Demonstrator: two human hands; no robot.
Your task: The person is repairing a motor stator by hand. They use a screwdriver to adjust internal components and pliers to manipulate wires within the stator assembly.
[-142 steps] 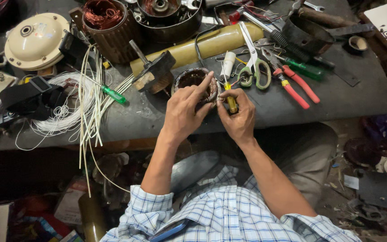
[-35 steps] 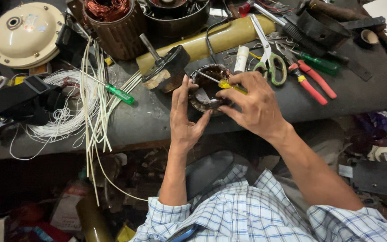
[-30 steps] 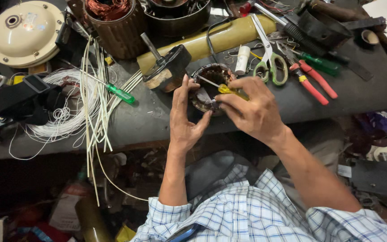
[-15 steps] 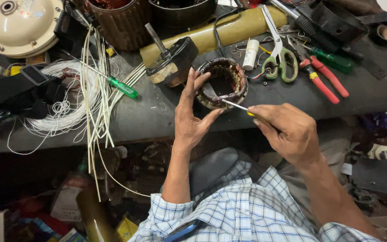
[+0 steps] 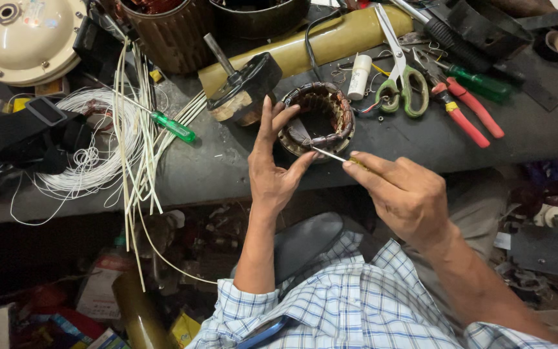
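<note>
A round motor stator (image 5: 326, 108) with copper-coloured windings sits on the dark workbench (image 5: 227, 169) near its front edge. My left hand (image 5: 274, 168) cups the stator's near-left side, fingers spread upward against it. My right hand (image 5: 403, 192) grips a thin screwdriver with a yellow handle (image 5: 334, 156), whose metal tip points at the stator's near rim. The right hand is off the bench edge, to the right of the stator.
Behind the stator lie a rotor with a shaft (image 5: 243, 87), green-handled scissors (image 5: 403, 77), red-handled pliers (image 5: 467, 116), a white tube (image 5: 359, 76) and an olive cylinder (image 5: 318, 42). At the left are a green screwdriver (image 5: 172, 126), white wire coils (image 5: 82, 168) and a cream fan cover (image 5: 24, 35).
My right hand has pulled back from over the stator to the near right with the screwdriver. My left hand stays on the stator.
</note>
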